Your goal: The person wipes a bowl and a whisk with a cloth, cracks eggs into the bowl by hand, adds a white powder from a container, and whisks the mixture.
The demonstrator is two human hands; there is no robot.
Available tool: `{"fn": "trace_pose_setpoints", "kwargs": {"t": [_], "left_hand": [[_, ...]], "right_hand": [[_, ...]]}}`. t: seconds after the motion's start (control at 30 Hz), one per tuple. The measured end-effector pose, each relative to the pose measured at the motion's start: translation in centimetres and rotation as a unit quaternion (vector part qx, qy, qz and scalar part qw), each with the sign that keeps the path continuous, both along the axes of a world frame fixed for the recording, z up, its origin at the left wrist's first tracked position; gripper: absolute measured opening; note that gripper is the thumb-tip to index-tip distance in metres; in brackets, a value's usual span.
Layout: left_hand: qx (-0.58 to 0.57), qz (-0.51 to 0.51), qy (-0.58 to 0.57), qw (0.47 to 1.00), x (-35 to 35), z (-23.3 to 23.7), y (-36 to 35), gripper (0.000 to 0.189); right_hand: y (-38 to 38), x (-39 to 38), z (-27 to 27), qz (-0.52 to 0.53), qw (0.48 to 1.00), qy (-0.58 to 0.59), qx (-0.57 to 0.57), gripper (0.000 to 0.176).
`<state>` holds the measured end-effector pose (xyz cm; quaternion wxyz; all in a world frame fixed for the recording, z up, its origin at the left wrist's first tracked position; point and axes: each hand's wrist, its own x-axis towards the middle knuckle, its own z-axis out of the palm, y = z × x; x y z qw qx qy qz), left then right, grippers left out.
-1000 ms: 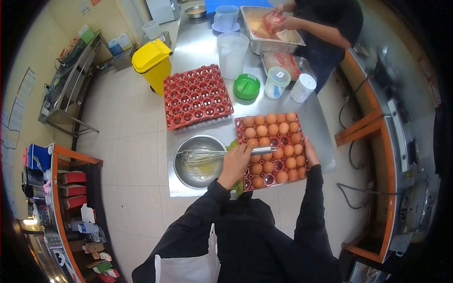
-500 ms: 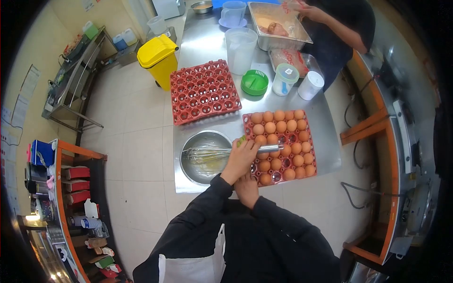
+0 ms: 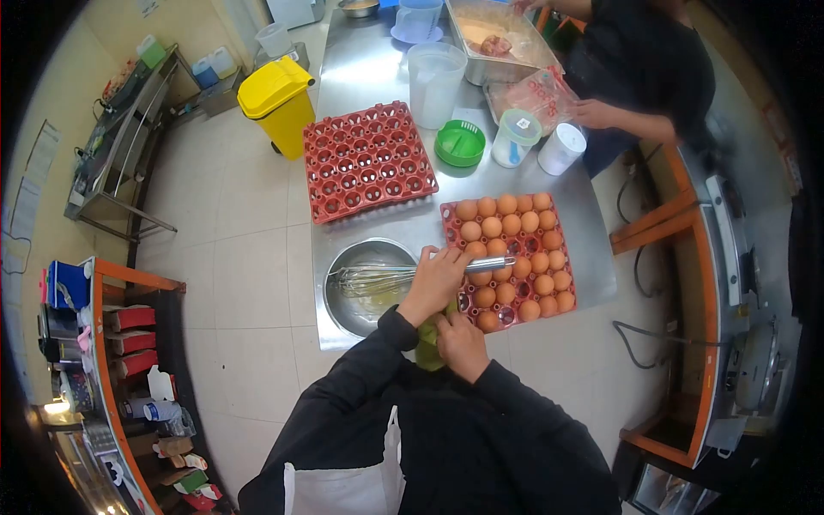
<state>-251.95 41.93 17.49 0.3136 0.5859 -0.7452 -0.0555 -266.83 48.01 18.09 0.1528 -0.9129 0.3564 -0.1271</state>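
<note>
My left hand is over the handle of a wire whisk, its fingers partly spread; I see no firm grip on the whisk. The whisk lies across a steel bowl holding a little pale yellow liquid, and its handle reaches over the eggs. Just below, my right hand is closed on a limp green cloth, part of which passes under my left hand. Right of my hands, a red tray carries many brown eggs, with some hollows unfilled.
Stacked red egg trays stand behind the bowl. Farther back are a green container, a clear jug, lidded tubs and a steel pan with food. Another person touches a plastic bag. A yellow bin stands left.
My right hand has shifted slightly right, and the green cloth now hangs below my left hand instead of showing above it. The other person's hand has moved down to the plastic bag.
</note>
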Motion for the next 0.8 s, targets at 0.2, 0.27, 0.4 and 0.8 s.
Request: {"fn": "trace_pose_setpoints", "kwargs": {"t": [0.2, 0.27, 0.4, 0.8], "left_hand": [[0.048, -0.035, -0.028, 0.998, 0.2, -0.6, -0.7, 0.041], [0.074, -0.038, -0.03, 0.996, 0.3, -0.3, -0.8, 0.044], [0.116, -0.04, 0.004, 0.992, 0.4, 0.5, 0.0, 0.049], [0.199, 0.344, 0.404, 0.824, 12.4, -5.0, 16.9, 0.044]], "right_hand": [[0.6, -0.7, -1.2, -0.13, 0.945, -0.009, 0.299, 0.029], [-0.4, -1.0, -3.7, -0.179, 0.916, -0.112, 0.342, 0.032], [-2.6, -1.0, -6.5, -0.206, 0.797, -0.405, 0.398, 0.04], [-5.4, -2.2, -3.5, -0.151, 0.587, -0.486, 0.63, 0.058]]}}
